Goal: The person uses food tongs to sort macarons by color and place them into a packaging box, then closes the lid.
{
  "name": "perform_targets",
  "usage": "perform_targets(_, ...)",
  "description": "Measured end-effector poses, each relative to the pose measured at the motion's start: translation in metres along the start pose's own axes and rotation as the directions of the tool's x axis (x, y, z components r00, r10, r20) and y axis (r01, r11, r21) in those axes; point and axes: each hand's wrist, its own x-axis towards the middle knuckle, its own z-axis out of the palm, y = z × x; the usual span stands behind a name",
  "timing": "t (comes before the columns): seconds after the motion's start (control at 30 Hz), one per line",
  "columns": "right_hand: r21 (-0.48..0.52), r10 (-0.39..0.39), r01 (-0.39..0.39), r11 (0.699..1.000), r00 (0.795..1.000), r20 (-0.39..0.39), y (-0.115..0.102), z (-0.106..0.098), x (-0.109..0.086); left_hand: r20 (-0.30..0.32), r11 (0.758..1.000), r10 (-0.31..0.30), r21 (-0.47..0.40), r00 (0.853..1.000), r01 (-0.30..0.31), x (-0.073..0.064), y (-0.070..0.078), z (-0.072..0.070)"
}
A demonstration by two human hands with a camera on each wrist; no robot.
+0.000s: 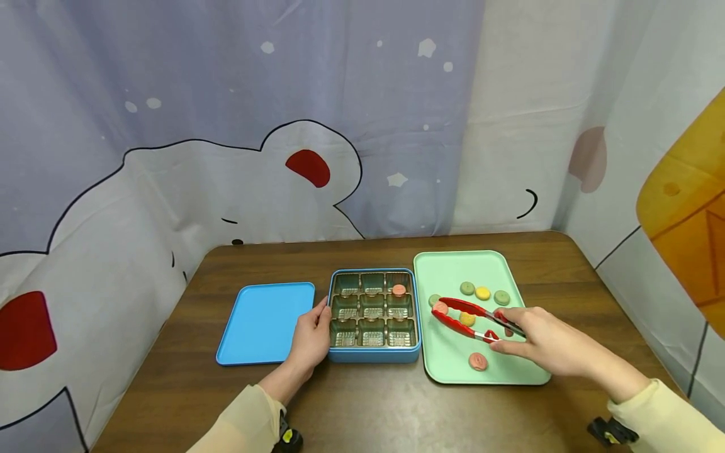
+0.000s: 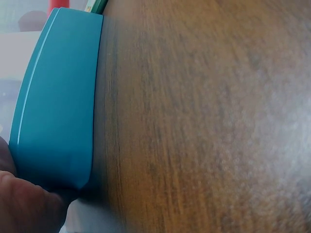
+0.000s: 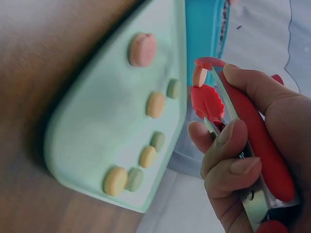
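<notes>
My left hand (image 1: 313, 336) grips the left side of a blue box (image 1: 374, 356), thumb by the rim. In the left wrist view, the fingers press at a corner of its blue wall (image 2: 60, 97). The box has a gold insert with several square compartments; a pink macaron (image 1: 399, 290) sits in the back right one. My right hand (image 1: 546, 343) holds red-tipped metal tongs (image 1: 464, 306) over the tray. Between the tong tips is another pink macaron (image 3: 199, 76), above the tray's left part. The right palm is partly hidden by the tongs' handle.
The pale green tray (image 1: 453, 368) right of the box carries several macarons: green (image 1: 501, 297), yellow (image 1: 483, 293) and pink (image 1: 478, 361). Left of the box a flat blue lid (image 1: 263, 327) lies on the wooden table (image 1: 362, 415). A printed curtain (image 1: 396, 126) hangs behind the table.
</notes>
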Motion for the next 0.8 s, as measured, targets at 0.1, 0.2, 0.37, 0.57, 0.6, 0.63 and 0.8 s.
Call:
perform_targets(0.1,-0.013,-0.009,0.009,1.0,1.0,-0.022,-0.001,-0.01,0.003,0.0,1.0,-0.001,-0.002,1.0,0.001,0.001,-0.001,-0.001)
perform_targets(0.2,-0.012,-0.028,0.028,1.0,0.999,-0.043,-0.003,-0.019,0.008,-0.005,1.0,-0.005,0.008,1.0,0.005,0.001,-0.002,-0.001)
perform_targets(0.37,-0.016,-0.041,0.04,0.999,0.997,-0.066,-0.007,-0.029,0.018,-0.014,1.0,-0.013,0.02,1.0,0.013,0.002,-0.003,-0.001)
perform_targets(0.57,-0.001,-0.062,0.062,0.998,0.996,-0.064,-0.015,-0.033,0.036,-0.018,1.0,-0.023,0.017,1.0,0.023,0.003,-0.002,0.0)
perform_targets(0.6,0.001,-0.067,0.067,0.998,0.996,-0.063,-0.017,-0.033,0.039,-0.019,1.0,-0.022,0.018,1.0,0.023,0.003,-0.002,0.0)
perform_targets(0.63,0.006,-0.066,0.067,0.998,0.996,-0.061,-0.019,-0.033,0.043,-0.018,1.0,-0.024,0.018,1.0,0.024,0.003,-0.002,0.0)
perform_targets(0.8,0.011,-0.086,0.087,0.996,0.994,-0.064,-0.027,-0.03,0.062,-0.014,1.0,-0.004,0.02,1.0,0.005,0.002,-0.002,0.0)
